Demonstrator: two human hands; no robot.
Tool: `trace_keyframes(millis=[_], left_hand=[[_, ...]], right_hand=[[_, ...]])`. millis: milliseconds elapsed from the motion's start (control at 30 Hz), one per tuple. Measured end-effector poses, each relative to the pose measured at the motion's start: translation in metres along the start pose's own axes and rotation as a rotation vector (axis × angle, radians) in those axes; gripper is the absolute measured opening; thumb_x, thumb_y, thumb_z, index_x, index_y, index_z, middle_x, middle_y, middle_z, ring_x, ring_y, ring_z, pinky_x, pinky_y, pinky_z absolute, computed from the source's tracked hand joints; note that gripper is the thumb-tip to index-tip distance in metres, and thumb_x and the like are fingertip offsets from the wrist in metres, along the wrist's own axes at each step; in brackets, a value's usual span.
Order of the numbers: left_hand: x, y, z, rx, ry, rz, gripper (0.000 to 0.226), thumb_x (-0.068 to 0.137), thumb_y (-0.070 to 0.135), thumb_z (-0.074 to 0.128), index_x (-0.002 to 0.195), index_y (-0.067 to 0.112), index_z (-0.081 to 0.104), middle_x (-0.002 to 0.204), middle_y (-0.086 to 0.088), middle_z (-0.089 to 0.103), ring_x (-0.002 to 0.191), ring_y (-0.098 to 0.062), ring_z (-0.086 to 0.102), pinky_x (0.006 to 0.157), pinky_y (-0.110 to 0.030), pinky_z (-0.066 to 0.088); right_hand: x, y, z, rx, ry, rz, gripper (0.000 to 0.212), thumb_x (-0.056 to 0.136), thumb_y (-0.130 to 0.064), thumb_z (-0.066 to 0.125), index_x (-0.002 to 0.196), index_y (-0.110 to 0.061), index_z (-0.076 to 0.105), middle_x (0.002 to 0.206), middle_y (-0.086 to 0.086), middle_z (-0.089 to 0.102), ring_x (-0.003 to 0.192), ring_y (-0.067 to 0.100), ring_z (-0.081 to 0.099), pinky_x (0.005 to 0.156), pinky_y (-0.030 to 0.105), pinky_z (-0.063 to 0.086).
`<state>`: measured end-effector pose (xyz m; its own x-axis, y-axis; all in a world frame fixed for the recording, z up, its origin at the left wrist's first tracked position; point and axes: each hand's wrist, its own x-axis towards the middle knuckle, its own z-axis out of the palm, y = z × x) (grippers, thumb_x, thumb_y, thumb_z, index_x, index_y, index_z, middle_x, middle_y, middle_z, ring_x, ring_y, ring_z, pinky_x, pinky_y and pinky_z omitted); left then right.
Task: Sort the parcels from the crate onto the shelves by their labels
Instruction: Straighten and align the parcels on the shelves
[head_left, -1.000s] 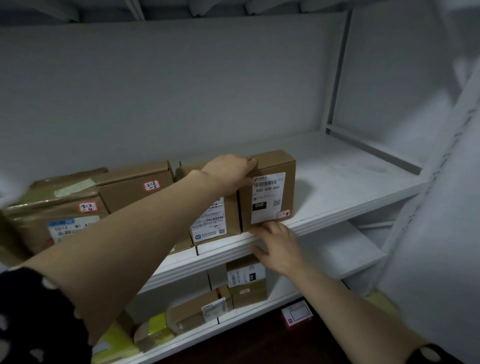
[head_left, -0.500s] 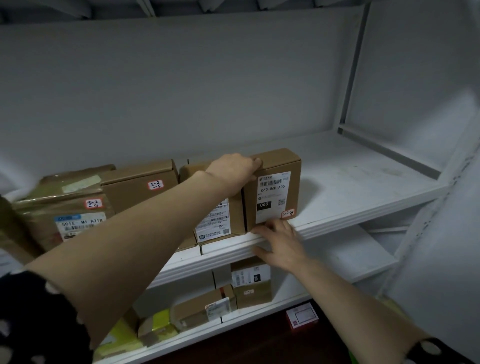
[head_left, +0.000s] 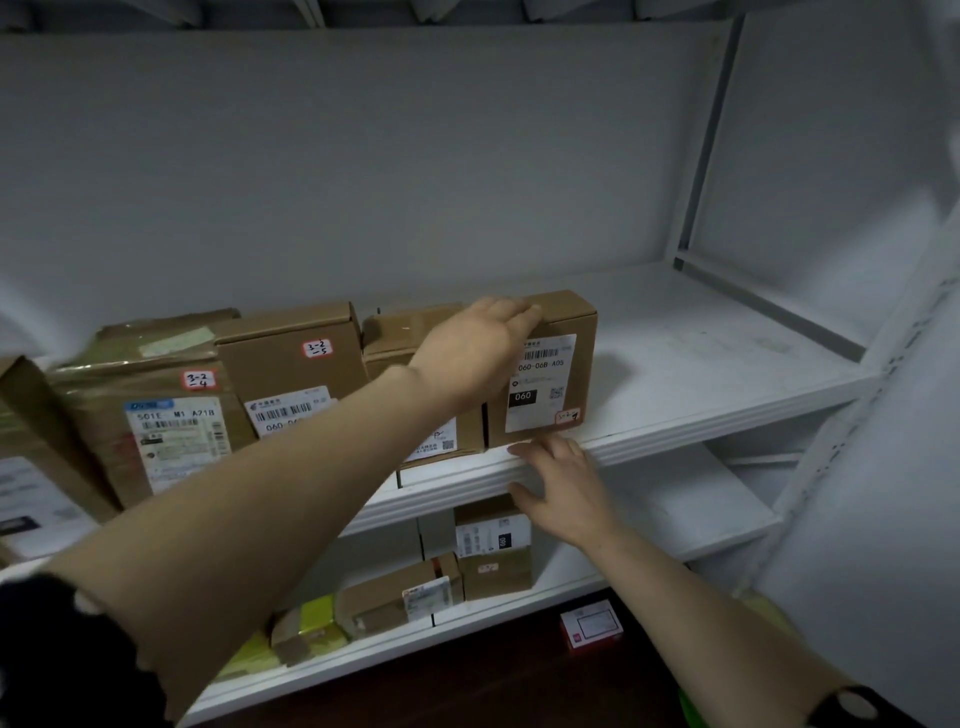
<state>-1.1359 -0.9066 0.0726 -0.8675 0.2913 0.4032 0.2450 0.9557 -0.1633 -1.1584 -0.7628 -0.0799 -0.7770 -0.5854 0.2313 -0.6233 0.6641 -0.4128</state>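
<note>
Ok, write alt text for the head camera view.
A person's left hand rests on top of a brown cardboard parcel with a white shipping label, rightmost in a row of boxes on a white shelf. The right hand, splayed, touches the shelf's front edge just below it.

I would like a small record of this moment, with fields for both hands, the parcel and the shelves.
left hand: rests on top of the rightmost parcel
right hand: open, fingertips at the upper shelf front edge, below that parcel
rightmost parcel: upright, label facing out, beside a neighbour parcel
lower shelf: holds small boxes
</note>
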Motion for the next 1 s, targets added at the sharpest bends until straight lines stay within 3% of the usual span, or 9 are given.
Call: trace_keyframes(millis=[67,100,233,367,500,600,700,833,1000], left_hand=[[-0.025,0.009,0.011,-0.064,0.209,0.148,0.044,0.077,0.000,0.067,0.121,0.003,0.061,0.115,-0.014,0.064,0.101,-0.029,0.060,0.082,-0.035,0.053],[-0.041,0.014,0.021,-0.108,0.233,0.189,0.038,0.074,0.000,0.066,0.112,0.004,0.065,0.105,-0.012,0.066,0.092,-0.026,0.060,0.076,-0.030,0.051],[-0.114,0.029,0.077,-0.214,0.015,0.149,0.027,0.075,0.021,0.054,0.096,0.010,0.067,0.091,-0.005,0.062,0.081,-0.021,0.056,0.065,-0.027,0.046],[-0.181,0.031,0.127,-0.346,-0.194,-0.082,0.028,0.080,0.032,0.047,0.094,0.019,0.067,0.089,0.001,0.062,0.080,-0.019,0.063,0.057,-0.022,0.049],[-0.227,0.025,0.169,-0.371,-0.449,-0.381,0.037,0.093,0.030,0.049,0.128,0.020,0.054,0.127,0.001,0.052,0.117,-0.019,0.051,0.086,-0.030,0.046],[-0.252,0.017,0.202,-0.332,-0.545,-0.510,0.042,0.095,0.022,0.046,0.137,0.019,0.045,0.136,-0.003,0.046,0.121,-0.024,0.048,0.093,-0.033,0.044],[-0.265,0.004,0.229,-0.257,-0.642,-0.573,0.054,0.095,0.009,0.045,0.146,0.016,0.029,0.151,-0.006,0.029,0.133,-0.026,0.037,0.100,-0.033,0.039],[-0.265,-0.014,0.259,-0.144,-0.715,-0.616,0.076,0.091,-0.008,0.043,0.152,0.015,0.004,0.160,-0.006,0.000,0.147,-0.024,0.003,0.114,-0.035,0.022],[-0.258,-0.030,0.294,-0.002,-0.755,-0.614,0.069,0.095,0.001,0.036,0.152,0.013,0.000,0.159,-0.013,0.003,0.147,-0.027,0.003,0.119,-0.040,0.009]], right_hand=[[-0.012,0.000,0.002,0.096,0.075,0.048,0.041,0.087,-0.031,0.059,0.126,-0.018,0.052,0.127,0.001,0.049,0.119,0.017,0.045,0.100,0.029,0.038],[-0.018,0.001,0.005,0.141,0.095,0.089,0.037,0.087,-0.028,0.060,0.121,-0.017,0.052,0.123,0.001,0.051,0.114,0.018,0.050,0.095,0.031,0.044],[-0.045,0.003,0.033,0.218,0.078,0.267,0.031,0.086,-0.025,0.061,0.113,-0.018,0.048,0.113,0.000,0.051,0.101,0.018,0.056,0.081,0.037,0.051],[-0.063,0.003,0.068,0.339,0.015,0.455,0.030,0.091,-0.025,0.058,0.118,-0.015,0.050,0.119,0.003,0.050,0.096,0.018,0.058,0.081,0.033,0.049],[-0.070,0.003,0.109,0.466,-0.069,0.642,0.029,0.093,-0.024,0.056,0.119,-0.011,0.052,0.118,0.007,0.056,0.103,0.019,0.057,0.079,0.025,0.041],[-0.074,0.005,0.143,0.546,-0.155,0.749,0.031,0.094,-0.025,0.057,0.121,-0.012,0.052,0.114,0.004,0.058,0.107,0.021,0.057,0.088,0.028,0.045],[-0.077,0.010,0.178,0.744,-0.150,0.893,0.034,0.093,-0.023,0.057,0.125,-0.013,0.052,0.112,0.007,0.059,0.105,0.023,0.058,0.097,0.042,0.049],[-0.066,0.020,0.213,1.108,-0.089,1.092,0.039,0.096,-0.017,0.055,0.131,-0.003,0.048,0.101,0.009,0.060,0.098,0.022,0.060,0.097,0.038,0.049],[-0.043,0.034,0.252,1.412,-0.035,1.209,0.037,0.097,-0.008,0.051,0.130,0.007,0.043,0.119,0.026,0.054,0.105,0.032,0.057,0.096,0.038,0.047]])
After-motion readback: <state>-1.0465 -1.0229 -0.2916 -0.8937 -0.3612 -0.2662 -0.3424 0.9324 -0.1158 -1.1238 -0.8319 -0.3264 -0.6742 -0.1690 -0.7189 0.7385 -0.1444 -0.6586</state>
